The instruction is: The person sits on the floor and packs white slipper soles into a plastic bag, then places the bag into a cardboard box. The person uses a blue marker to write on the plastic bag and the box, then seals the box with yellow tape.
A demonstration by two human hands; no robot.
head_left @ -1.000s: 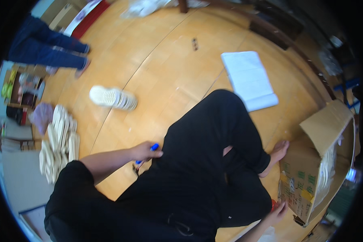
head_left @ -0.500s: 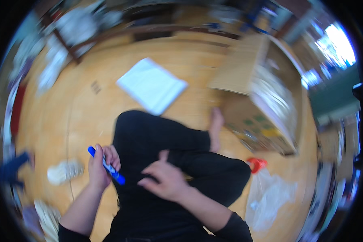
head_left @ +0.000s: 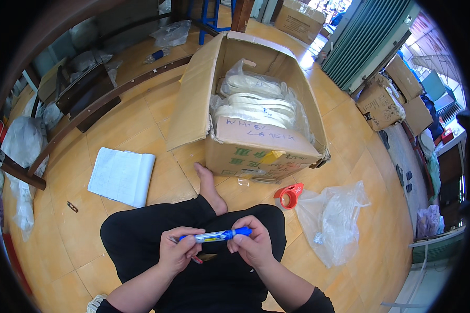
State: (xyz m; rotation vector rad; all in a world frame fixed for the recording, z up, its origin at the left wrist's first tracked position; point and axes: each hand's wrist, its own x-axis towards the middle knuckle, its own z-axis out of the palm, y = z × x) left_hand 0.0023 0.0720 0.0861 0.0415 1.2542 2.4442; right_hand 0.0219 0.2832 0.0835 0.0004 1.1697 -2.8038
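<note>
A blue marker (head_left: pixel 214 236) lies level between my two hands, above my crossed legs in black trousers (head_left: pixel 151 229). The fingers of my left hand (head_left: pixel 176 250) are closed round its left end. My right hand (head_left: pixel 257 246) pinches the blue cap at the right end between thumb and fingers. Under my left hand a small reddish tip (head_left: pixel 197 259) sticks out; I cannot make out what it belongs to. The cap appears to be on the marker.
An open cardboard box (head_left: pixel 190 99) with bagged white soles stands ahead. White paper (head_left: pixel 122 175) lies ahead left, with small snips (head_left: pixel 72 207) beyond its left side. A red tape dispenser (head_left: pixel 292 195) and a clear plastic bag (head_left: pixel 334 224) lie to the right.
My right hand, free before, has come to the marker and grips its cap. The marker has moved over my lap and turned level. My view has swung to the right and become sharp.
</note>
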